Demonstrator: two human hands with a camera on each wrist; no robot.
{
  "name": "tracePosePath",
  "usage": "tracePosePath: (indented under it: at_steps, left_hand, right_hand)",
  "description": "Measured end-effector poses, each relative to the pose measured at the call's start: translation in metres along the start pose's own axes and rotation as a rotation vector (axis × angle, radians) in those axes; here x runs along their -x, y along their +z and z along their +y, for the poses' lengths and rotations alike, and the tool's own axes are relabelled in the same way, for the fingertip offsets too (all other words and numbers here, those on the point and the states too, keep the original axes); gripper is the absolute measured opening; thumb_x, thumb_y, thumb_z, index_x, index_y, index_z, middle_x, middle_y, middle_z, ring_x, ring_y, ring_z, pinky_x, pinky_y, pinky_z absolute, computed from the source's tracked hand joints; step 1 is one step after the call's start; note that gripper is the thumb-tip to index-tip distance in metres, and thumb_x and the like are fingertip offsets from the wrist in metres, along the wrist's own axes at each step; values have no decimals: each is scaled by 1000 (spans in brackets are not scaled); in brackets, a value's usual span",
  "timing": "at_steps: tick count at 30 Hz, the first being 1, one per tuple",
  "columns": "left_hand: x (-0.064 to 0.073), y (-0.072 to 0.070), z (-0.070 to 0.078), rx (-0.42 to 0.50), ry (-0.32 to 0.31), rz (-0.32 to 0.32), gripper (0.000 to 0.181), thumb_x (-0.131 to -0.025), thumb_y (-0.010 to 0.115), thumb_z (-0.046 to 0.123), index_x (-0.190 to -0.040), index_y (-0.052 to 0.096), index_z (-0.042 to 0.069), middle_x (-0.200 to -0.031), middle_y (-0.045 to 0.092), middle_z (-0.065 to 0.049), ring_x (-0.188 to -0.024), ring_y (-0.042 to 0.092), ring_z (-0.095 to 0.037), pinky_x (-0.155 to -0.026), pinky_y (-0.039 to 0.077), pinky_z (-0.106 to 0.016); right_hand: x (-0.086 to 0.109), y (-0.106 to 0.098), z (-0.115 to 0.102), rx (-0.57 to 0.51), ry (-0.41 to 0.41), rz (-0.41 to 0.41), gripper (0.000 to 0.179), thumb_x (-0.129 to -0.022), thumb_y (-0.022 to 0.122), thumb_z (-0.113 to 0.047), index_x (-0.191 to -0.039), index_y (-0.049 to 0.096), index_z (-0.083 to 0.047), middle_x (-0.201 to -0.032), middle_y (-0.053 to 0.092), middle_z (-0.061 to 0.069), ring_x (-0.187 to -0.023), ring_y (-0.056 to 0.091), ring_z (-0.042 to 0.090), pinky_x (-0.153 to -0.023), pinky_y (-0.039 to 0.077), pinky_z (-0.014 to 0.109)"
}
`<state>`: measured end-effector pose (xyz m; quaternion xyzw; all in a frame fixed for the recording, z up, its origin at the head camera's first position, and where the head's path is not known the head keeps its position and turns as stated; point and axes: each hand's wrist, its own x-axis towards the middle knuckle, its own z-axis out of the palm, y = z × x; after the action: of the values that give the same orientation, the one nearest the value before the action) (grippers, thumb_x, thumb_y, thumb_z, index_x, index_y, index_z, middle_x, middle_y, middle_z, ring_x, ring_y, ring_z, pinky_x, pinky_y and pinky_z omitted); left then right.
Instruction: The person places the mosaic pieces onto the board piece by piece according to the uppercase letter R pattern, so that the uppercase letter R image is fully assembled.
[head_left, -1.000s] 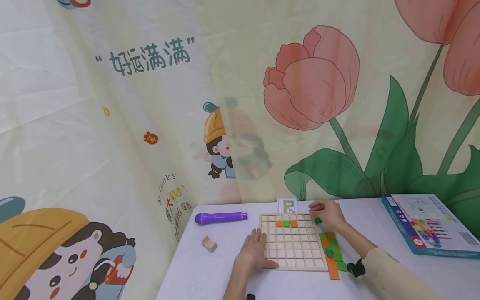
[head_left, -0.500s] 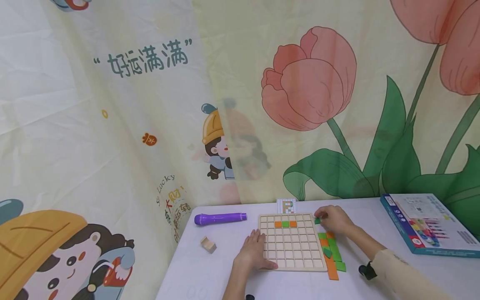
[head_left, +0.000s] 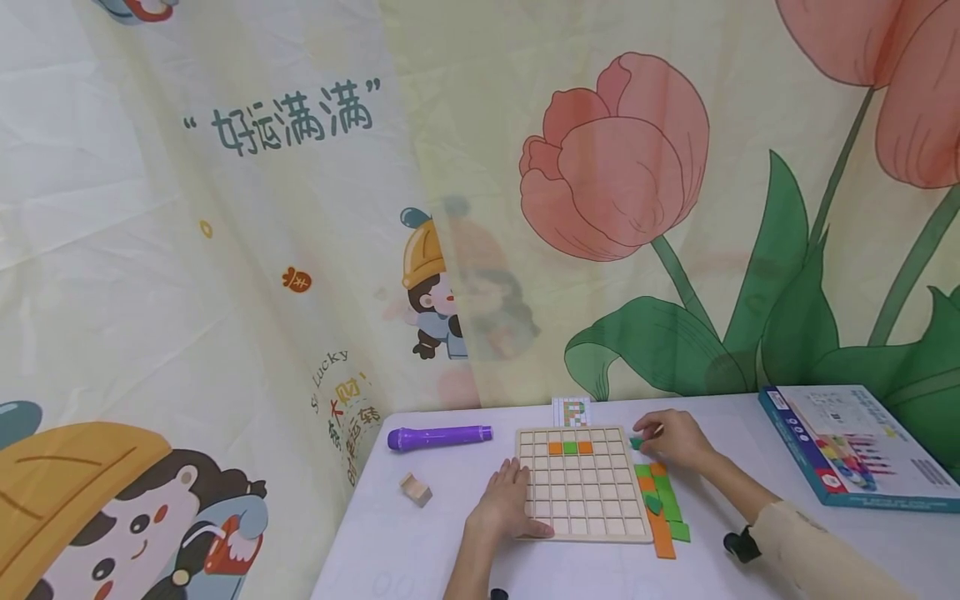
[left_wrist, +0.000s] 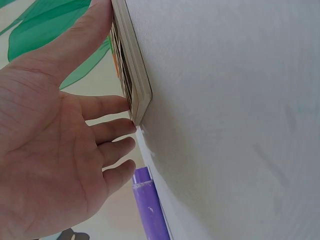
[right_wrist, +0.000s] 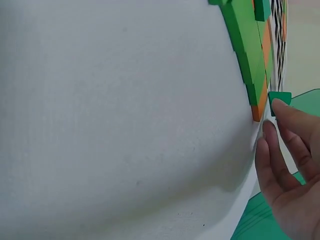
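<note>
Right now my right hand (head_left: 671, 439) pinches a small green square tile (head_left: 636, 443) just beyond the far right corner of the pale wooden grid board (head_left: 583, 483), while my left hand (head_left: 506, 504) lies spread flat, fingers straight, against the board's near left corner on the white table (head_left: 420, 542).

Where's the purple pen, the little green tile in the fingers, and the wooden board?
purple pen (head_left: 438, 436), head view, middle of barrel.
green tile (head_left: 636, 443), head view, its face.
wooden board (head_left: 585, 496), head view, empty squares.
</note>
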<state>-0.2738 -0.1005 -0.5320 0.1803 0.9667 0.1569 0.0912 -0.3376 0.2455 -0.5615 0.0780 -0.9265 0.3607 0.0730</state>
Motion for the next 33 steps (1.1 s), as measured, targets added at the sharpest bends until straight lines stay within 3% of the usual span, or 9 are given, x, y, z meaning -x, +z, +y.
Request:
tracePosePath:
  at_steps: [5, 11, 23, 33]
  left_hand:
    - [2, -1, -1, 12, 2, 6, 110, -68, 96, 45, -150, 46, -7, -162, 37, -28, -154, 30, -41, -127, 27, -53]
    - [2, -1, -2, 25, 0, 0, 110, -68, 96, 45, -151, 45, -7, -162, 37, -27, -155, 29, -40, -127, 26, -53]
    - [1, 1, -2, 12, -6, -9, 112, -68, 95, 48, -152, 44, -6, -163, 36, -26, -155, 29, -39, -127, 27, -52]
    - [-2, 2, -3, -7, -10, -10, 112, -69, 95, 50, -152, 45, -4, -163, 36, -25, -155, 30, -38, -127, 28, -51]
  right_hand:
    - [-1, 0, 1, -80, 24, -3, 25, -79, 86, 0, -102, 78, -5, -80, 67, -3, -77, 63, 18, -61, 54, 26]
    - [-2, 1, -4, -173, 66, -7, 32, -80, 85, 1, -111, 77, -2, -87, 72, -1, -77, 66, 18, -62, 56, 28]
    - [-8, 16, -12, -195, 66, 0, 26, -86, 82, -4, -112, 77, -3, -85, 69, -2, -80, 64, 17, -65, 55, 26]
    - [-11, 30, -24, -287, 91, 6, 30, -86, 81, -1, -115, 75, 1, -88, 72, 1, -79, 66, 16, -63, 57, 27]
